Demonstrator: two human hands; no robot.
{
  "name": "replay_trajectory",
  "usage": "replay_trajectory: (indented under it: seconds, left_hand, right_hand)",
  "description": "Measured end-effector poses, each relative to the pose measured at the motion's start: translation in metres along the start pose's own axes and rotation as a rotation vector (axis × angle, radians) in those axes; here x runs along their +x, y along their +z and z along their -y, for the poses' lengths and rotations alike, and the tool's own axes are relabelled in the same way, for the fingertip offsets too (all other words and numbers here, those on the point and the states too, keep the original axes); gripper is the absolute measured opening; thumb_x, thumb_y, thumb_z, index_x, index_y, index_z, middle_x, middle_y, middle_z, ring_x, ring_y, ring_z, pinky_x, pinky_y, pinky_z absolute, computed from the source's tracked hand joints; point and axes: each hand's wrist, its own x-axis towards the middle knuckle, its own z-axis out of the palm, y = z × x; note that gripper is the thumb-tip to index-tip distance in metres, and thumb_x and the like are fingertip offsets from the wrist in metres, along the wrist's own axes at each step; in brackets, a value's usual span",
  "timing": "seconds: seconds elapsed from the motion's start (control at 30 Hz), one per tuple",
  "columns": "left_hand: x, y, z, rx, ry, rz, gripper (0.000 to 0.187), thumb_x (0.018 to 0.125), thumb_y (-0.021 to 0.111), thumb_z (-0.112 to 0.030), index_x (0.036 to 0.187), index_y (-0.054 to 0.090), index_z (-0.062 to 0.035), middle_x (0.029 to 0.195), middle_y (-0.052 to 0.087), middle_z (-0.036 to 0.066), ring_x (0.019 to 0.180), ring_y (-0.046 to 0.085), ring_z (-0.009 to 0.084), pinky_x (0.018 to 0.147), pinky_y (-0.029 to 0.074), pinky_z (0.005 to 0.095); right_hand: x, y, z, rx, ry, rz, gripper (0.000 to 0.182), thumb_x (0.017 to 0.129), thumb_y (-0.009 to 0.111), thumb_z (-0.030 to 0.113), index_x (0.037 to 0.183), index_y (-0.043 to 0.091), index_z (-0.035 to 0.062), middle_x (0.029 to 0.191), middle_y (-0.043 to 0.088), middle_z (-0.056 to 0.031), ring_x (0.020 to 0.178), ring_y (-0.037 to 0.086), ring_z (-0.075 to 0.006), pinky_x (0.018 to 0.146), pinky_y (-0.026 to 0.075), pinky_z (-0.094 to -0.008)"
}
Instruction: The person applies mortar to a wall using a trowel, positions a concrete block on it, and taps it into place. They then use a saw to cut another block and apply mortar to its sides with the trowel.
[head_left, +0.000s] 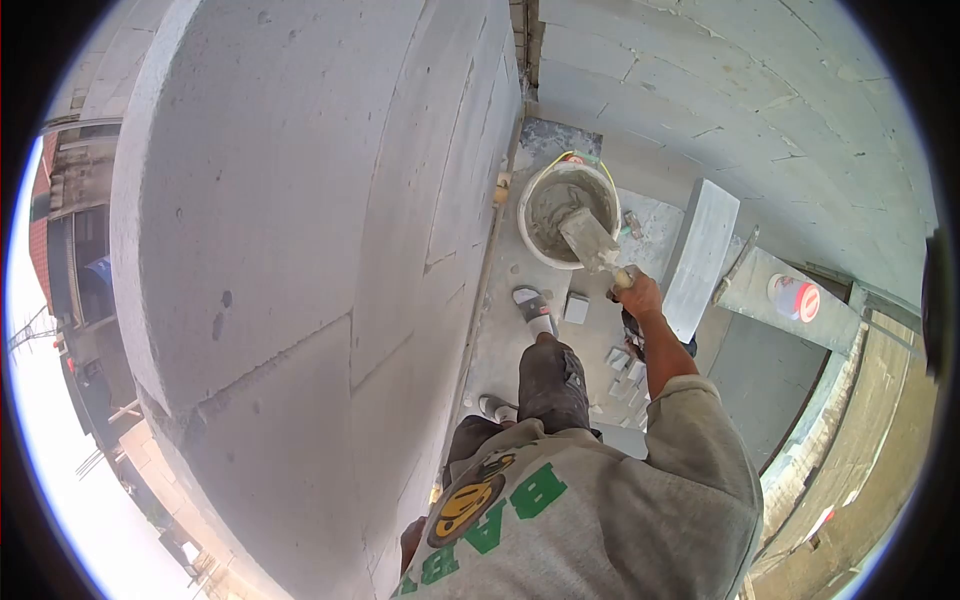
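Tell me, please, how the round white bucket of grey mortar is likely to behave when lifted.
The round white bucket will probably feel heavy, given the thick grey mortar inside. The mortar looks pasty and lumpy, so it should slump slowly rather than slosh.

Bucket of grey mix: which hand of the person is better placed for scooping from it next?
Likely the right hand: it grips the trowel, whose blade is at the mouth of the bucket. The left hand is out of view.
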Motion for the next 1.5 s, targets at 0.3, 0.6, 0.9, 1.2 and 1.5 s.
replay_trajectory:
  seconds: [0.3,0.6,0.9,1.2,1.5]
  left_hand:
    - [0.072,0.023,0.059,-0.178,0.186,0.147,0.041,0.086,0.063,-0.037,0.115,0.060,-0.0087,0.097,0.069,0.007,0.087,0.062,0.0190,0.076,0.047,0.0380]
    - [0.160,0.025,0.163,-0.514,0.180,0.138,0.031,0.087,0.063,-0.036,0.098,0.067,-0.0070,0.089,0.069,0.006,0.072,0.061,0.0158,0.059,0.047,0.0340]
    - [0.189,0.020,0.240,-0.789,0.226,-0.125,0.033,0.089,0.055,-0.034,0.089,0.068,-0.0040,0.079,0.069,0.010,0.065,0.065,0.0208,0.058,0.050,0.0365]
    - [0.122,0.115,0.294,-0.867,0.095,-0.760,0.046,0.087,0.063,-0.040,0.108,0.067,0.0005,0.101,0.069,0.021,0.093,0.067,0.0355,0.082,0.050,0.0423]
    - [0.135,0.141,0.419,-1.054,-0.300,-0.437,0.051,0.086,0.059,-0.044,0.111,0.067,0.0001,0.115,0.063,0.026,0.110,0.060,0.0403,0.095,0.046,0.0470]
  right_hand:
    - [-0.147,-0.046,0.037,0.063,-0.290,-0.358,0.051,0.075,0.074,0.042,0.104,0.059,0.0035,0.090,0.067,-0.0244,0.089,0.064,-0.0441,0.078,0.049,-0.0481]
    - [-0.318,-0.179,0.167,0.294,-0.487,-0.832,0.040,0.086,0.069,0.035,0.097,0.057,-0.0018,0.080,0.059,-0.0093,0.071,0.055,-0.0201,0.067,0.046,-0.0334]
    - [-0.429,-0.219,0.375,0.166,-0.994,-0.954,0.051,0.084,0.072,0.044,0.109,0.065,-0.0005,0.091,0.065,-0.0078,0.081,0.060,-0.0180,0.073,0.047,-0.0322]
    - [-0.511,-0.124,0.581,0.038,-1.510,-0.246,0.064,0.084,0.072,0.046,0.121,0.060,-0.0050,0.108,0.065,-0.0104,0.092,0.060,-0.0195,0.081,0.048,-0.0316]
    - [-0.736,0.022,0.589,-0.121,-1.945,-0.279,0.064,0.085,0.071,0.047,0.122,0.060,-0.0042,0.107,0.064,-0.0103,0.094,0.060,-0.0191,0.084,0.047,-0.0315]
